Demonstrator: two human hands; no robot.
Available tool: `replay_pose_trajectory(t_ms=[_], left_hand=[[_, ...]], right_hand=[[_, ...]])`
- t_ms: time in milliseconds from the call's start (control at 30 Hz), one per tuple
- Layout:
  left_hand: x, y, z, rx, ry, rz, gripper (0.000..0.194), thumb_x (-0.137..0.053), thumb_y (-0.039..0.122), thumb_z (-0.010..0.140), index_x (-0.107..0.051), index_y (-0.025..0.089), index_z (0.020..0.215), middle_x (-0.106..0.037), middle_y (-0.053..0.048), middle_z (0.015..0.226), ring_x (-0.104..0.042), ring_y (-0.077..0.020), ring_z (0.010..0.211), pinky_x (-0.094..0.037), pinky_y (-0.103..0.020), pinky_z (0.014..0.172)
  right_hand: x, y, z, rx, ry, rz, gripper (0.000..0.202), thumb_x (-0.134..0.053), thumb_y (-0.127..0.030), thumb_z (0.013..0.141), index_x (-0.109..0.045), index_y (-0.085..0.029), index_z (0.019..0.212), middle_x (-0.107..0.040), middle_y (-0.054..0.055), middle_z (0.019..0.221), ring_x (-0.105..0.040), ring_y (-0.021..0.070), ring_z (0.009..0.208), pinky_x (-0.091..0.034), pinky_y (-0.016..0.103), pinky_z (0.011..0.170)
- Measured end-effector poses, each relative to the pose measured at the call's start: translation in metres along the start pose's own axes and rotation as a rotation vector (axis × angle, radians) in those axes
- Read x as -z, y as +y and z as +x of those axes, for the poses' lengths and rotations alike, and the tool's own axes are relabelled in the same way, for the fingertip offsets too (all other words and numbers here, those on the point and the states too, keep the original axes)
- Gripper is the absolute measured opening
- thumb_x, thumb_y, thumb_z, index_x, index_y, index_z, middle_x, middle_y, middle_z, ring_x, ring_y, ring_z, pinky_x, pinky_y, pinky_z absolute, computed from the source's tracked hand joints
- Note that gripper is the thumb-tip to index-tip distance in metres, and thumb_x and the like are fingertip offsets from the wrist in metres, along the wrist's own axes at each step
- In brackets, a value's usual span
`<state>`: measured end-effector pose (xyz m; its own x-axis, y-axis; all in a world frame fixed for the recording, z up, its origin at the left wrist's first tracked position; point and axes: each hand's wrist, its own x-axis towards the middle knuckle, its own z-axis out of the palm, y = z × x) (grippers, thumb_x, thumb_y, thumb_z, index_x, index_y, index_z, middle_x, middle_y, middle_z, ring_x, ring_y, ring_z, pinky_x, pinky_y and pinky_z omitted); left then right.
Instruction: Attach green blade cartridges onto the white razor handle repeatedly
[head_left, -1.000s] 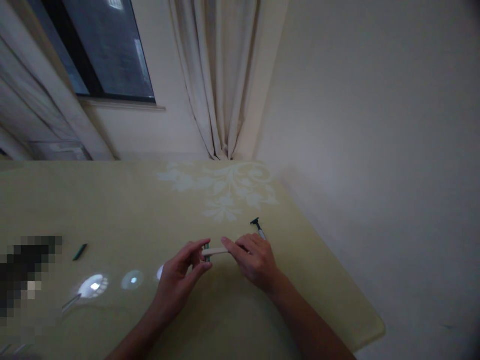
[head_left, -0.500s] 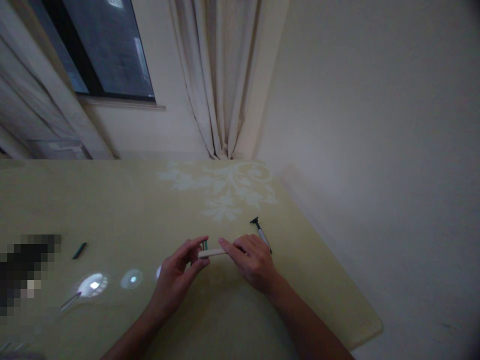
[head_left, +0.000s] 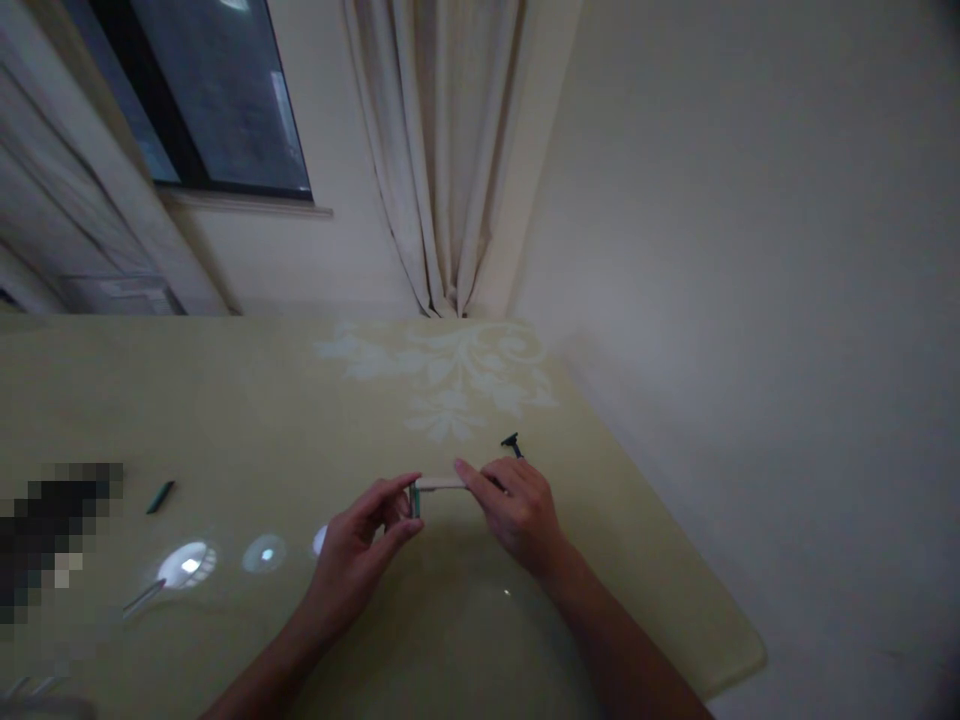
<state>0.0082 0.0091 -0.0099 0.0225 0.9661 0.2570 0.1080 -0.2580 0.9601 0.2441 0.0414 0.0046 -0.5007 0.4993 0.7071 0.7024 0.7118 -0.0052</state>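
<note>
Between thumb and fingers, my left hand [head_left: 364, 540] pinches a small green and dark piece [head_left: 415, 502] held upright above the table. My right hand [head_left: 521, 505] is closed round a thin pale stick [head_left: 442, 483], its index finger stretched along it. The stick's left end touches or lies very near the top of the small piece. Just beyond my right hand, a razor-like tool with a black head [head_left: 511, 440] rests on the table, its handle mostly hidden by the hand.
On the yellowish table [head_left: 247, 410], a small dark green piece [head_left: 160, 497] lies at the left, with a thin clear rod [head_left: 142, 598] nearer me. A blurred dark shape [head_left: 60, 520] is at the far left. Curtains and a wall stand behind.
The pale stick has moved from the lower part of the small piece up to its top. My right hand has shifted slightly up and right, now covering the razor-like tool's handle.
</note>
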Motion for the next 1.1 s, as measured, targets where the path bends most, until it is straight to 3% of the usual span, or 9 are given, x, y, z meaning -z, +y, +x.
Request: replay_pose_trajectory(t_ms=[167, 333, 567, 733, 900, 1100], left_hand=[[-0.0002, -0.0023, -0.0006, 0.034, 0.004, 0.013, 0.037, -0.081, 0.029, 0.086, -0.080, 0.027, 0.123, -0.067, 0.000, 0.084, -0.066, -0.0162, 0.075, -0.053, -0.026, 0.070], [-0.0003, -0.0056, -0.0008, 0.023, 0.009, 0.004, 0.037, -0.081, 0.029, 0.086, -0.079, 0.027, 0.123, -0.065, 0.001, 0.082, -0.064, -0.0149, 0.072, -0.052, -0.025, 0.069], [0.0008, -0.0071, 0.0003, 0.052, 0.000, 0.036, 0.040, -0.080, 0.032, 0.087, -0.078, 0.026, 0.126, -0.064, 0.002, 0.079, -0.063, -0.0159, 0.072, -0.052, -0.026, 0.069], [0.0003, -0.0048, 0.0005, 0.023, -0.002, 0.014, 0.037, -0.080, 0.030, 0.087, -0.079, 0.025, 0.123, -0.065, 0.002, 0.080, -0.063, -0.0148, 0.071, -0.051, -0.025, 0.067], [0.0008, -0.0056, 0.0005, 0.060, -0.002, 0.038, 0.040, -0.080, 0.032, 0.086, -0.078, 0.025, 0.126, -0.065, 0.002, 0.080, -0.064, -0.0153, 0.072, -0.052, -0.025, 0.068], [0.0010, -0.0014, 0.0009, 0.043, -0.004, 0.023, 0.037, -0.080, 0.033, 0.087, -0.079, 0.025, 0.123, -0.065, 0.002, 0.079, -0.063, -0.0144, 0.070, -0.052, -0.024, 0.067]], right_hand=[[-0.0017, -0.0054, -0.0002, 0.079, -0.037, 0.055, 0.030, -0.054, -0.016, 0.111, -0.073, -0.019, 0.134, -0.067, 0.003, 0.080, -0.056, 0.0172, 0.072, -0.038, 0.033, 0.067], [-0.0016, 0.0026, -0.0005, -0.010, -0.007, 0.004, 0.027, -0.057, -0.017, 0.109, -0.075, -0.018, 0.130, -0.067, 0.004, 0.080, -0.056, 0.0179, 0.074, -0.040, 0.032, 0.069], [-0.0022, -0.0027, 0.0002, 0.046, -0.023, 0.048, 0.030, -0.055, -0.015, 0.110, -0.073, -0.019, 0.133, -0.067, 0.004, 0.081, -0.055, 0.0177, 0.074, -0.039, 0.033, 0.069], [-0.0005, 0.0016, 0.0009, -0.022, -0.017, 0.005, 0.027, -0.055, -0.019, 0.111, -0.075, -0.018, 0.128, -0.066, 0.004, 0.081, -0.055, 0.0182, 0.075, -0.039, 0.032, 0.070], [-0.0025, -0.0027, 0.0001, 0.053, -0.041, 0.036, 0.028, -0.054, -0.018, 0.111, -0.074, -0.019, 0.131, -0.067, 0.003, 0.081, -0.054, 0.0175, 0.073, -0.037, 0.033, 0.068], [-0.0026, 0.0031, -0.0006, -0.024, -0.015, -0.012, 0.026, -0.056, -0.019, 0.111, -0.075, -0.018, 0.129, -0.066, 0.004, 0.081, -0.054, 0.0180, 0.074, -0.038, 0.032, 0.070]])
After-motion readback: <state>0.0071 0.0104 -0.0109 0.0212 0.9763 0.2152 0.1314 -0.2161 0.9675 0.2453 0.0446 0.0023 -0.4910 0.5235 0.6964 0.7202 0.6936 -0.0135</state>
